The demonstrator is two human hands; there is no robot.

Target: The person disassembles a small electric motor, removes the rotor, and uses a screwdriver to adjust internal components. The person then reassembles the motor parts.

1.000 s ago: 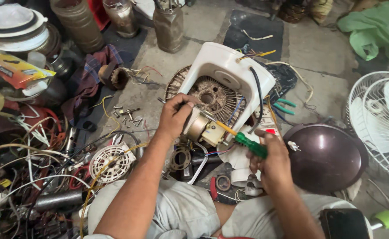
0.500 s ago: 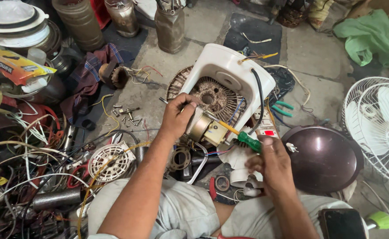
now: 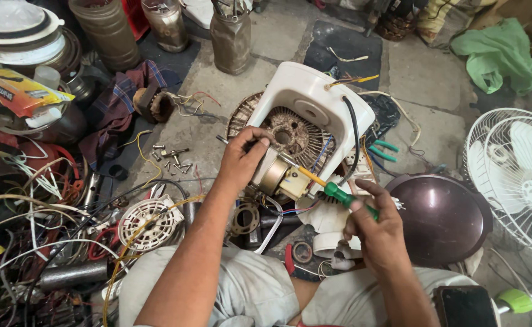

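A white fan housing (image 3: pixel 314 97) lies open on the floor with a rusty motor core (image 3: pixel 293 136) showing inside. My left hand (image 3: pixel 244 158) grips the brass-coloured motor part (image 3: pixel 278 177) at the housing's near edge. My right hand (image 3: pixel 378 227) holds a screwdriver (image 3: pixel 332 192) with a green and yellow handle. Its shaft points up-left into the motor part, just beside my left fingers.
Loose screws (image 3: pixel 172 156) lie left of the housing. A white round grille piece (image 3: pixel 148 219) and tangled wires (image 3: pixel 29 242) crowd the left. A dark dome-shaped cover (image 3: pixel 444 221) and a white fan guard (image 3: pixel 520 181) sit on the right. Green-handled pliers (image 3: pixel 381 150) lie behind the housing.
My right hand has shifted slightly with the screwdriver, keeping its tip in the motor part. My left hand stays on the motor.
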